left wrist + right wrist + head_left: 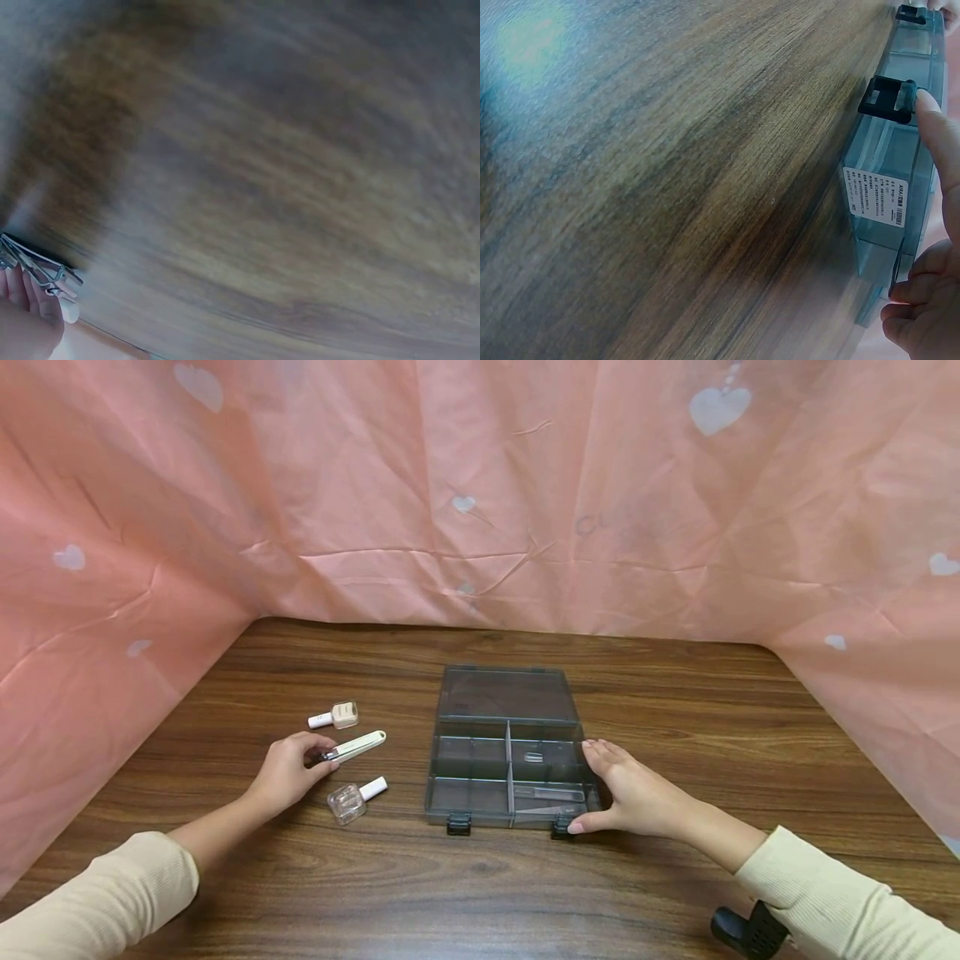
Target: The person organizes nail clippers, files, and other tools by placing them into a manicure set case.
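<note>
My left hand (288, 770) pinches a nail clipper (358, 747) with a white lever by its metal end, low over the table. The clipper's metal jaws and the fingertips show at the lower left of the left wrist view. Two nail polish bottles lie on their sides near that hand: a beige one (345, 715) beyond it and a clear one (347, 804) nearer. My right hand (630, 789) grips the right side of a see-through grey compartment box (471, 795), its thumb at the front right latch (887, 99). I cannot tell whether the lid is down.
In the box's front right compartment lie slim metal tools (547, 794), and a small clear piece (533, 757) sits behind them. Pink cloth (480, 527) hangs around the wooden table (375, 893). A black object (750, 931) is beside the right sleeve.
</note>
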A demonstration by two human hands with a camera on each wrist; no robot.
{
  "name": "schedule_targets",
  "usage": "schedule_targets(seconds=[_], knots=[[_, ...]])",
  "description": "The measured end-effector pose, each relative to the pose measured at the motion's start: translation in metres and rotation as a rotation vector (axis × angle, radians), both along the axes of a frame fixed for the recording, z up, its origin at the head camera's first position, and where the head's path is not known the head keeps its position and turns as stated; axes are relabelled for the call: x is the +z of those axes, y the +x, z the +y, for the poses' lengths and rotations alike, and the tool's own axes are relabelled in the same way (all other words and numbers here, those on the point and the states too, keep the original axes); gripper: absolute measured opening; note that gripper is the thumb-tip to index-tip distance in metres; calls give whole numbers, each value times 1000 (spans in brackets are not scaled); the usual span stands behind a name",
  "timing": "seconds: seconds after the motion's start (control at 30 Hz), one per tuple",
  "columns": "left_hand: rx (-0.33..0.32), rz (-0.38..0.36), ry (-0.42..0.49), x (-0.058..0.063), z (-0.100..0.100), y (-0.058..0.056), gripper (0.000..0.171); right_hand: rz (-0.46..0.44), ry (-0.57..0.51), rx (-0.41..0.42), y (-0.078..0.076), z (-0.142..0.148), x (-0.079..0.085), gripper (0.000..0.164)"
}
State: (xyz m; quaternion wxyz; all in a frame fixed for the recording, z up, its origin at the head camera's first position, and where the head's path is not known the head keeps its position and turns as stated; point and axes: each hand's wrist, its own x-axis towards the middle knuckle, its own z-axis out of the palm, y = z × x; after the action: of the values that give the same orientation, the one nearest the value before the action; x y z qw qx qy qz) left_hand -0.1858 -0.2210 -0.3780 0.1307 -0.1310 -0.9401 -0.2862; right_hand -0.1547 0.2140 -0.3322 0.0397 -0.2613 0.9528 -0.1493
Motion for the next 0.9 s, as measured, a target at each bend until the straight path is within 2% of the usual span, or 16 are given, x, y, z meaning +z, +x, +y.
schedule_targets(seconds=[0.3,0.63,0.9], knots=[[31,-9,15,7,0,-2,16,-27,-5,0,0,0,0,107],[46,37,31,15,0,-5,16,-29,-5,-3,1,0,1,106],[63,21,68,21,1,-4,16,-40,-9,-1,0,0,0,106]])
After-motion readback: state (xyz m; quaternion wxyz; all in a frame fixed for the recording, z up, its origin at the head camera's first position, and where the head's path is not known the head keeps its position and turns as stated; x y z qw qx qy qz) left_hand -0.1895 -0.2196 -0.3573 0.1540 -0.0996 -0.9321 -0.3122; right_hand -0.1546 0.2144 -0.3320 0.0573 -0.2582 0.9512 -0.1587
